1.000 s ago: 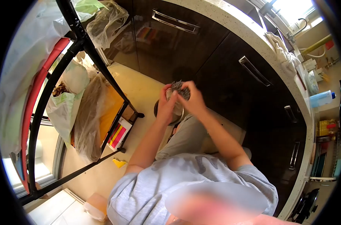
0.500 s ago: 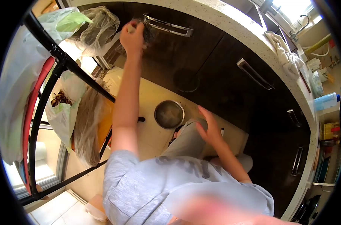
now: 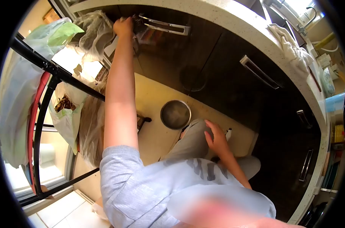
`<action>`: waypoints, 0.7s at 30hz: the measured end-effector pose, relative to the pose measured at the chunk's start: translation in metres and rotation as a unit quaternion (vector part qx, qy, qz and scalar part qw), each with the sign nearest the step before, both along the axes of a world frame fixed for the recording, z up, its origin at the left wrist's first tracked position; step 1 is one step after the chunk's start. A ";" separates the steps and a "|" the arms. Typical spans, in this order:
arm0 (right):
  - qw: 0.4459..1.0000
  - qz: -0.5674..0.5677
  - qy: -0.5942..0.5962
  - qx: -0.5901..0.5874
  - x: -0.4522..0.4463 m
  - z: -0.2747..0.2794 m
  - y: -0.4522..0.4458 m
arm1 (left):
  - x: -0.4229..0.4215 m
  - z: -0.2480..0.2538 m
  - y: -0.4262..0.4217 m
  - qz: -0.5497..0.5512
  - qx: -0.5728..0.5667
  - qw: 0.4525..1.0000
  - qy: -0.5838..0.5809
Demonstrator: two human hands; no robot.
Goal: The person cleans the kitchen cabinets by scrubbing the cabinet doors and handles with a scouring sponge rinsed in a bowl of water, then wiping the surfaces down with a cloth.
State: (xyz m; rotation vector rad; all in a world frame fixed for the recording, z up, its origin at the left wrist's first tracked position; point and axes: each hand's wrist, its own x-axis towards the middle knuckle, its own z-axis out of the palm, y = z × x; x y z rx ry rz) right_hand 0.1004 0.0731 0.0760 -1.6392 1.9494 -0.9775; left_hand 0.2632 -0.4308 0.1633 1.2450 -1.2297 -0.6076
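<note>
My left arm stretches to the upper left, and my left hand (image 3: pixel 123 26) is closed beside the drawer handle (image 3: pixel 165 26). A dark, glinting clump (image 3: pixel 136 21) shows at its fingers, too small to name. Low over my bent knee, my right hand (image 3: pixel 217 140) holds nothing, its fingers apart. On the floor between the cabinet and my legs stands a round metal bowl (image 3: pixel 176 114), with cloudy, pale contents.
Dark cabinet doors (image 3: pixel 202 53) run under a speckled countertop (image 3: pixel 225 28). At the left stands a black metal rack (image 3: pixel 54 72) hung with plastic bags (image 3: pixel 90 125). Another clear bag (image 3: pixel 92 32) is near my left hand. A cloth (image 3: pixel 290 47) drapes over the counter edge.
My left hand has moved a little up and left, its back now turned more to view. My right hand has dropped towards my knee. The view has shifted slightly.
</note>
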 end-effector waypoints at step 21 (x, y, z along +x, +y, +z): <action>0.999 -0.033 0.026 -0.004 -0.004 -0.001 0.026 | -0.181 -0.028 0.235 -0.169 -0.210 0.953 0.141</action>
